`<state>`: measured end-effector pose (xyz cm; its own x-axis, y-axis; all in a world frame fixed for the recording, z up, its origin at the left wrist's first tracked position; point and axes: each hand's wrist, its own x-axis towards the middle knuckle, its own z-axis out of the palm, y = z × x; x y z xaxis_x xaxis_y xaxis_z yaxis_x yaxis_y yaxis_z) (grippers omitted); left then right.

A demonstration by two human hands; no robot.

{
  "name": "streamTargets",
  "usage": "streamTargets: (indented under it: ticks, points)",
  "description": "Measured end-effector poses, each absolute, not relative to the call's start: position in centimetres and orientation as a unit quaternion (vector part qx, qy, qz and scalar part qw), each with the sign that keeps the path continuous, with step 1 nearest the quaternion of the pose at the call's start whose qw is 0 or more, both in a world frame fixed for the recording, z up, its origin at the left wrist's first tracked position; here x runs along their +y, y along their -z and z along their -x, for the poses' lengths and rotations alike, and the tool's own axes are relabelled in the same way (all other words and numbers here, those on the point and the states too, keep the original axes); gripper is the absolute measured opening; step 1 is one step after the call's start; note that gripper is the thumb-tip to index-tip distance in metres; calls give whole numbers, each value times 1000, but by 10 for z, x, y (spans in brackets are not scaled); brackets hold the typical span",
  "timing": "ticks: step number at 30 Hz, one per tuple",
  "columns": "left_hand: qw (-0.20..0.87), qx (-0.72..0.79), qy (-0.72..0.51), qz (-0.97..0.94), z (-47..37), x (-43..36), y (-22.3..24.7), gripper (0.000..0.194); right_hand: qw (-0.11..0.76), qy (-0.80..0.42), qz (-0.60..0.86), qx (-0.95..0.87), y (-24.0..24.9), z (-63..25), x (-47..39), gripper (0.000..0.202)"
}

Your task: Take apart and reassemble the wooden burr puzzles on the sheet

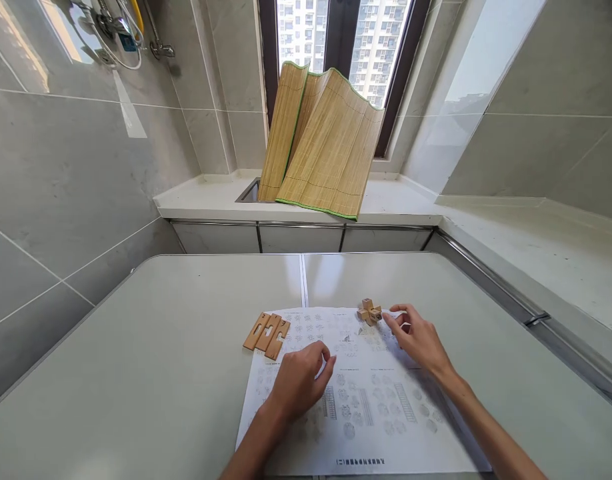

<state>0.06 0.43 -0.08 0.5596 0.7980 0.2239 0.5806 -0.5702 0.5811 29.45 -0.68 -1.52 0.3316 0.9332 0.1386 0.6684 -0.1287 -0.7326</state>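
Observation:
My right hand [420, 339] is at the right of the paper, holding nothing, thumb and fingers apart. Its fingertips are right beside a small wooden burr puzzle [369, 313] of interlocked blocks; I cannot tell whether they touch it. Over the middle of the paper hovers my left hand [305, 375], fingers loosely curled, a gap between thumb and index finger and nothing visible between them. Several flat wooden pieces with cutouts and numbers [267, 334] lie side by side at the paper's upper left corner. A large printed instruction sheet [346, 447] spreads beneath both hands.
A pale, glossy table [136, 373] with a centre seam carries everything. Behind it runs a white counter [206, 203] with a sink edge [249, 192]. A folded bamboo mat [331, 147] leans before the window. Another ledge [546, 247] runs along the right.

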Motion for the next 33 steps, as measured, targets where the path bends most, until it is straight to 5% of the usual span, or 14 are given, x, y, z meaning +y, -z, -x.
streamTargets:
  ticks: [5, 9, 14, 17, 21, 27, 33]
  points:
    - [265, 404, -254, -838, -15, 8, 7, 24, 319, -117, 748, -570, 28, -282, 2, 43]
    - [307, 416, -272, -812, -16, 10, 9, 28, 368, -124, 717, -579, 25, -270, 8, 42]
    - [429, 447, -354, -701, -16, 12, 5, 32, 490, -409, 547, -541, 16, -241, -1, 44]
    - [512, 406, -367, -662, -15, 14, 4, 64, 486, -550, 445, -512, 18, -222, -9, 41]
    - [586, 350, -351, -641, -13, 16, 4, 59, 468, -652, 356, -478, 21, -212, -15, 36]
    - [580, 338, -356, -650, -13, 12, -4, 59, 359, -689, 344, -528, 10, -221, -16, 41]
    - [526, 349, -363, -685, -15, 3, -16, 56, 404, -620, 403, -538, 10, -219, -23, 27]
